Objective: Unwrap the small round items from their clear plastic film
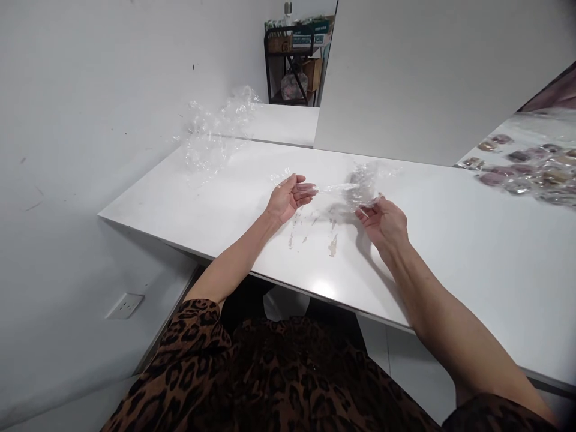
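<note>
My right hand (384,223) grips a small greyish item in clear wrapping (360,185) just above the white table; the wrapping and its glare hide what kind of item it is. A twisted strip of clear plastic film (333,188) runs from that item to my left hand (290,197). The left fingers are curled around the film, and a crinkled bit of it shows above the thumb.
Crumpled clear plastic film (211,135) lies at the table's (171,198) back left, against the wall. Several wrapped pinkish and brown items (535,171) lie at the right. Behind stand a pale upright panel (400,78) and a black shelf rack (290,54) holding boxes.
</note>
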`<action>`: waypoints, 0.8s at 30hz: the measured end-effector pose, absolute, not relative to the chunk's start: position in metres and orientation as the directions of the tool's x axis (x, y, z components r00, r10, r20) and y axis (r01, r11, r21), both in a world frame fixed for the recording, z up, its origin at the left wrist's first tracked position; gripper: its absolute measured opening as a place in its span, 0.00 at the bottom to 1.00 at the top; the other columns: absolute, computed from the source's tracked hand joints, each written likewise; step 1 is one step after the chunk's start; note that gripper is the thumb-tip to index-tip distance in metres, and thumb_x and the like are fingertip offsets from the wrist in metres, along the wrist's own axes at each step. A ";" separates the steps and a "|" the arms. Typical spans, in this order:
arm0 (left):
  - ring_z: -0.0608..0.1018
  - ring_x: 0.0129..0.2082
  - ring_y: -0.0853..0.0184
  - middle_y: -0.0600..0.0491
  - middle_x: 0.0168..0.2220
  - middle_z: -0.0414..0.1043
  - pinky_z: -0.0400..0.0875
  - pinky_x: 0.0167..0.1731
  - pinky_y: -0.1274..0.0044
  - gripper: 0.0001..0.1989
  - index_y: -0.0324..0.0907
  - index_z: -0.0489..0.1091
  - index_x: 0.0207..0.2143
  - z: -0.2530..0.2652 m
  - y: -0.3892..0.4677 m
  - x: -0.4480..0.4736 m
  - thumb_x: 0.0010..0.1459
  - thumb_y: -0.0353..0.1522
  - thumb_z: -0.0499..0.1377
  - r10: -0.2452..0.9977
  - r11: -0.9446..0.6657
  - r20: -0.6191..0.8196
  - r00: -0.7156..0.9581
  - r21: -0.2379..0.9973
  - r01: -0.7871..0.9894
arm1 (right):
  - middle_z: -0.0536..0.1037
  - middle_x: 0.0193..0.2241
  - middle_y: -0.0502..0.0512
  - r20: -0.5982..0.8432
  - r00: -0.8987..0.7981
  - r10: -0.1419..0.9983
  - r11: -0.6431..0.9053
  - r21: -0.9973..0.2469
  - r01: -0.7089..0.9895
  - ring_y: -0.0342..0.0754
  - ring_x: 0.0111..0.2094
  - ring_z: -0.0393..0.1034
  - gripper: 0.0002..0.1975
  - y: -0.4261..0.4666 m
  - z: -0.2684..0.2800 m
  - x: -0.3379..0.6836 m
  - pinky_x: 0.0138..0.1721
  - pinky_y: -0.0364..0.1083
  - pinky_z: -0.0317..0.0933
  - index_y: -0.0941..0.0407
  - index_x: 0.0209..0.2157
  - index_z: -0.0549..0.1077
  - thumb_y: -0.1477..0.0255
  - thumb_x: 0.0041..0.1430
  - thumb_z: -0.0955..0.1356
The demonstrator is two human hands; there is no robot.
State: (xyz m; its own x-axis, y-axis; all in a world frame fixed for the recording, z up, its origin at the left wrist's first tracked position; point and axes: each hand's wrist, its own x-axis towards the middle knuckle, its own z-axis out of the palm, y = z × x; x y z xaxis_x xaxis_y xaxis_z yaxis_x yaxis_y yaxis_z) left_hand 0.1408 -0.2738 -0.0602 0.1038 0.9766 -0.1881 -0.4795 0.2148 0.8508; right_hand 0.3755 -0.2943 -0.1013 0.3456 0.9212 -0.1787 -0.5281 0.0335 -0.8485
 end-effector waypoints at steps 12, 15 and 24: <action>0.84 0.51 0.50 0.38 0.56 0.78 0.79 0.50 0.63 0.32 0.43 0.76 0.57 -0.044 -0.280 0.110 0.56 0.52 0.69 0.783 0.063 -0.036 0.621 0.998 -0.021 | 0.80 0.25 0.52 -0.250 0.250 0.936 -0.064 -0.815 -0.577 0.40 0.20 0.65 0.15 -0.293 -0.085 0.373 0.18 0.41 0.60 0.54 0.24 0.65 0.69 0.60 0.73; 0.82 0.52 0.55 0.37 0.61 0.72 0.76 0.50 0.65 0.34 0.41 0.71 0.60 -0.064 -0.268 0.120 0.62 0.56 0.62 0.932 -0.058 0.045 0.360 0.998 0.024 | 0.78 0.23 0.49 -0.103 0.221 0.970 0.031 -0.848 -0.530 0.41 0.22 0.68 0.17 -0.300 -0.080 0.371 0.20 0.40 0.62 0.54 0.24 0.66 0.65 0.59 0.76; 0.71 0.65 0.56 0.46 0.61 0.74 0.65 0.64 0.67 0.19 0.44 0.77 0.47 -0.079 -0.278 0.159 0.57 0.44 0.71 0.870 -0.302 0.223 0.439 0.946 0.118 | 0.68 0.19 0.44 -0.001 -0.068 0.998 -0.034 -0.872 -0.488 0.39 0.18 0.60 0.19 -0.314 -0.070 0.370 0.18 0.39 0.59 0.53 0.26 0.69 0.62 0.53 0.81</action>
